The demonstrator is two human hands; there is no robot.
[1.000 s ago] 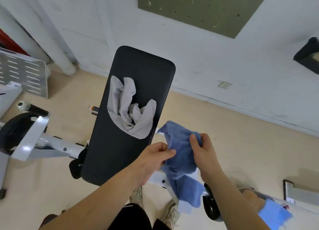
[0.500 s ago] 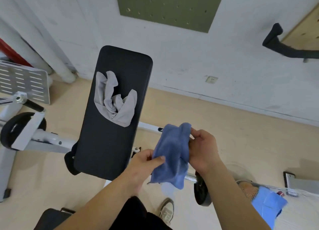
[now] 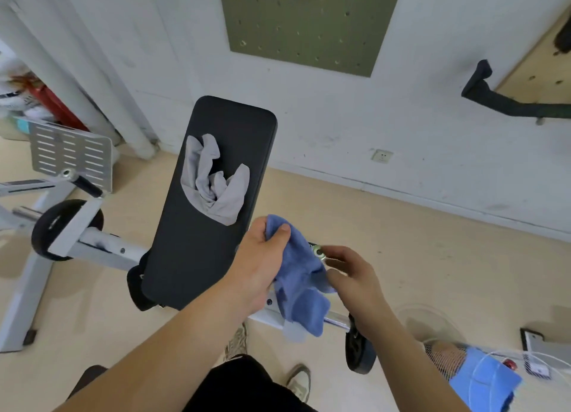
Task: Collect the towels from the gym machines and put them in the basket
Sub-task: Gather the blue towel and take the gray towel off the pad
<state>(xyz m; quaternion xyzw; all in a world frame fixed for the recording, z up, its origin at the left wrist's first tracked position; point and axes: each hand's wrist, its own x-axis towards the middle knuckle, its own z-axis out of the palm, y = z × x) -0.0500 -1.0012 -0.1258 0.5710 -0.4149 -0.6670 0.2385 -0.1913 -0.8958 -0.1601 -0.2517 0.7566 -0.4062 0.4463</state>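
Two towels remain out of the basket [image 3: 445, 354]: a grey towel [image 3: 213, 183] crumpled on the black bench pad [image 3: 197, 251]; a blue towel [image 3: 301, 283] pinched in the left hand [image 3: 262, 260], hanging loose; right hand [image 3: 352, 275] spread, fingertips barely touching it; the dangling end might snag the weight bar [image 3: 335, 320] below.

This is a small gym or training room. A black padded bench [image 3: 213, 195] on a white steel frame [image 3: 102, 251] fills the middle, with a black weight plate [image 3: 66, 229] loaded at the left. On the far white wall [image 3: 401, 118] hangs a green drilled board [image 3: 309, 22], with a wooden one [image 3: 537, 71] at the right. The floor [image 3: 417, 257] is pale beige.
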